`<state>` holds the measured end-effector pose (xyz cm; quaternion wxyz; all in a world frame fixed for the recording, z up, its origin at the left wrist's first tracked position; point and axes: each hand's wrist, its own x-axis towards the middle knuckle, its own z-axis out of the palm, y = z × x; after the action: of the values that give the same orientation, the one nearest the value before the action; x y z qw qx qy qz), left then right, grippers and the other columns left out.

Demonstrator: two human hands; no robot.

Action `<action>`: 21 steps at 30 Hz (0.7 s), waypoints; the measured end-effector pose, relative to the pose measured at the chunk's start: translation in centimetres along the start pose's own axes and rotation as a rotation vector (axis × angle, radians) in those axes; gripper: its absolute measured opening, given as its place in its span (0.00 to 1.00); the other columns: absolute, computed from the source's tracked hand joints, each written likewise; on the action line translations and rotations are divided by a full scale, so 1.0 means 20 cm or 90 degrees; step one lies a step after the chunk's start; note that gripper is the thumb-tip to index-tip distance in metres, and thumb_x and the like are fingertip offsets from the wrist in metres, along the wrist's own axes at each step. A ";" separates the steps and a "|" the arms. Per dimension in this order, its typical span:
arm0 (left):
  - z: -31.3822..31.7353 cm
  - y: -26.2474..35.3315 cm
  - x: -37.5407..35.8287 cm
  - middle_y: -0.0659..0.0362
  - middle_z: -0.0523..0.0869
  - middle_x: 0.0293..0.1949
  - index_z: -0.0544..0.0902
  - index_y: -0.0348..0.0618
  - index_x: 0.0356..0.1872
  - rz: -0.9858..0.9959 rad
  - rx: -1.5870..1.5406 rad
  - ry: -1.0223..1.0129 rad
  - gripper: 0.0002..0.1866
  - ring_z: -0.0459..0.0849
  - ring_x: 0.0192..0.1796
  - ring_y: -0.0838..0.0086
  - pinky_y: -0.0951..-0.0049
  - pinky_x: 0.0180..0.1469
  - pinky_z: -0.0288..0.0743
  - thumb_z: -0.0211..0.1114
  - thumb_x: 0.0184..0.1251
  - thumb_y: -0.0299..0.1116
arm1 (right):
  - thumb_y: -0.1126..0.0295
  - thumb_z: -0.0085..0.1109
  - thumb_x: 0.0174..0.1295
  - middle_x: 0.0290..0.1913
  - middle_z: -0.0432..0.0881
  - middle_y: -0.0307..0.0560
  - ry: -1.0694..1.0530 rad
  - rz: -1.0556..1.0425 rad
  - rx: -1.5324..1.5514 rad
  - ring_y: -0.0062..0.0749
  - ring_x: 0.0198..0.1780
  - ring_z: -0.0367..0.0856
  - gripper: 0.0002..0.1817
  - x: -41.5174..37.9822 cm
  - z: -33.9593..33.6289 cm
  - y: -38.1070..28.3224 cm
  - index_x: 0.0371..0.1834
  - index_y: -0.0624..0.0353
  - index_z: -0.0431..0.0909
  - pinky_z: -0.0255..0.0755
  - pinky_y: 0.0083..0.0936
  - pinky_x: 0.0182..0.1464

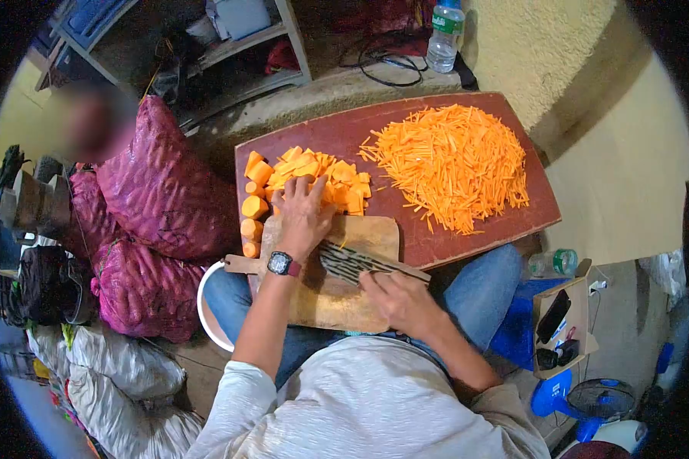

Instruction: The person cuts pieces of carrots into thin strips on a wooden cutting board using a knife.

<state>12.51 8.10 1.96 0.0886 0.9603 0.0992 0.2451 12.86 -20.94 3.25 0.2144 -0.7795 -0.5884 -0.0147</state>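
My left hand (306, 213), with a watch (283, 264) on its wrist, reaches over a pile of orange carrot slices (348, 180). Its fingers are spread and touch the slices; the fingertips are partly hidden among them. In my right hand (402, 302) is a knife (352, 264), its broad blade striped with dark marks and lying low over the wooden cutting board (329, 302). My fingers hide the knife's handle. Thick carrot chunks (254, 206) line the left side of the slices. A large heap of thin carrot strips (452, 164) covers the right part of the red tabletop (406, 237).
Pink mesh sacks (164, 191) and white sacks (122, 367) stand at the left. A white basin (214, 310) sits beside my left leg. A water bottle (444, 38) stands behind the table. A cardboard box (563, 329) and a blue fan (582, 398) are at the right.
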 end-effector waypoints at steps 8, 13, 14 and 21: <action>0.09 -0.04 0.00 0.54 0.84 0.61 0.93 0.51 0.49 0.016 -0.009 -0.043 0.13 0.77 0.68 0.54 0.38 0.68 0.60 0.77 0.65 0.38 | 0.67 0.62 0.66 0.56 0.81 0.44 0.028 -0.033 -0.052 0.40 0.50 0.80 0.22 0.04 0.07 -0.03 0.64 0.56 0.84 0.81 0.34 0.49; 0.10 -0.04 -0.06 0.53 0.84 0.61 0.92 0.52 0.51 0.022 -0.021 -0.004 0.13 0.77 0.67 0.54 0.39 0.68 0.60 0.77 0.66 0.38 | 0.65 0.65 0.67 0.54 0.81 0.44 0.007 -0.027 -0.052 0.42 0.48 0.78 0.21 0.06 0.09 -0.03 0.63 0.52 0.85 0.80 0.38 0.48; 0.11 -0.05 -0.05 0.54 0.84 0.58 0.91 0.52 0.50 0.024 -0.054 0.002 0.13 0.77 0.66 0.54 0.40 0.68 0.61 0.77 0.66 0.38 | 0.65 0.67 0.67 0.54 0.81 0.44 0.014 -0.021 -0.033 0.43 0.48 0.78 0.20 0.06 0.09 -0.02 0.63 0.52 0.85 0.80 0.38 0.48; 0.14 -0.07 -0.09 0.56 0.84 0.51 0.89 0.49 0.41 0.032 -0.067 0.052 0.07 0.79 0.62 0.55 0.43 0.65 0.62 0.76 0.65 0.33 | 0.65 0.77 0.63 0.60 0.84 0.44 0.011 0.003 0.000 0.46 0.50 0.80 0.23 0.06 0.08 -0.04 0.63 0.47 0.85 0.80 0.41 0.53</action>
<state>12.19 8.68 -1.66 0.1287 0.9458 0.0657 0.2909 12.18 -19.16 2.40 0.2193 -0.7809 -0.5845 -0.0210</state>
